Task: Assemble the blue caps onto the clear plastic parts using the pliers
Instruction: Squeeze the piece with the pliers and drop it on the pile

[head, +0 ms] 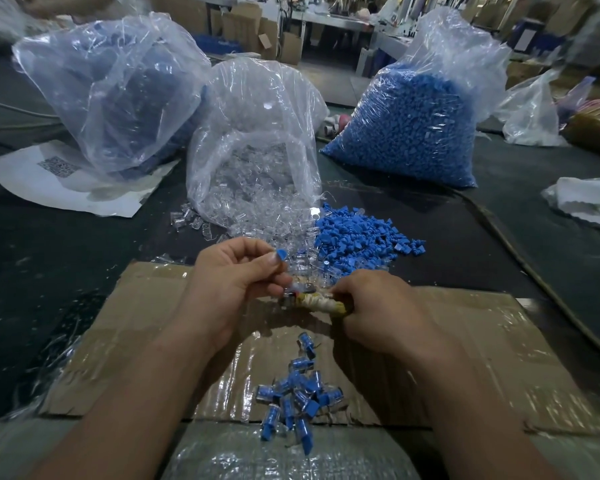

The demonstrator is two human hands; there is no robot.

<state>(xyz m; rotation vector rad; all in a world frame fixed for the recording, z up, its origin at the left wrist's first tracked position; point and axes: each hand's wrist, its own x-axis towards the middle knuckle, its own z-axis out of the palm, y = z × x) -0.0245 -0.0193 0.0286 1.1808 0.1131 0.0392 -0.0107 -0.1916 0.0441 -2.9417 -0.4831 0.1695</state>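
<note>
My left hand (229, 275) pinches a blue cap (281, 254) at its fingertips, with a clear plastic part (290, 287) lower in the same fingers. My right hand (378, 303) grips the cloth-wrapped handles of the pliers (323, 301); the jaws point left at the clear part, mostly hidden. A loose heap of blue caps (357, 233) lies just beyond my hands, beside spilled clear parts (257, 216). Several assembled pieces (298, 396) lie on the cardboard (482, 358) near me.
Three big plastic bags stand behind: one of clear parts (257, 126) in the middle, one of blue caps (416, 123) at right, one bluish bag (118, 84) at left. White paper (66, 181) lies left, a white cloth (589, 199) right, a cable (534, 278) along the right.
</note>
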